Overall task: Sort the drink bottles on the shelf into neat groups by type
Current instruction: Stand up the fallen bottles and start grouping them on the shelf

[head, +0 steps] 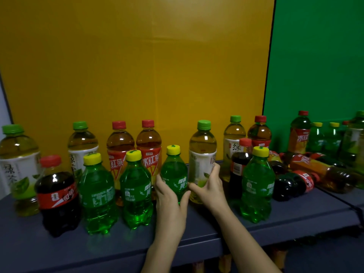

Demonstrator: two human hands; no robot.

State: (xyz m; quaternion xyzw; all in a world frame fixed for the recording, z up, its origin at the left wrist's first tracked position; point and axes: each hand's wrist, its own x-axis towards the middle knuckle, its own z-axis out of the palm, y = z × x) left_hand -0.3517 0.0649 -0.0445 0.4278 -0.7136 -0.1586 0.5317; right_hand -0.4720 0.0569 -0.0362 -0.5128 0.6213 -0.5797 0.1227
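The left hand (pixel 169 196) grips a green Sprite bottle (pixel 174 174) mid-shelf; the right hand (pixel 208 186) curls round a green tea bottle (pixel 202 154) just beside it, both filled and capped. On the dark shelf (pixel 197 233) the near row shows four Sprites and two upright colas (pixel 57 194); iced teas (pixel 119 146) stand behind, and toppled bottles (pixel 307 168) crowd the right.

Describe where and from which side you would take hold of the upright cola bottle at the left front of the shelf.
Probably grip the cola bottle round its labelled waist, coming from the front. It stands upright near the front edge of the shelf with that face open, while a Sprite bottle crowds its right and a green tea bottle stands behind-left.
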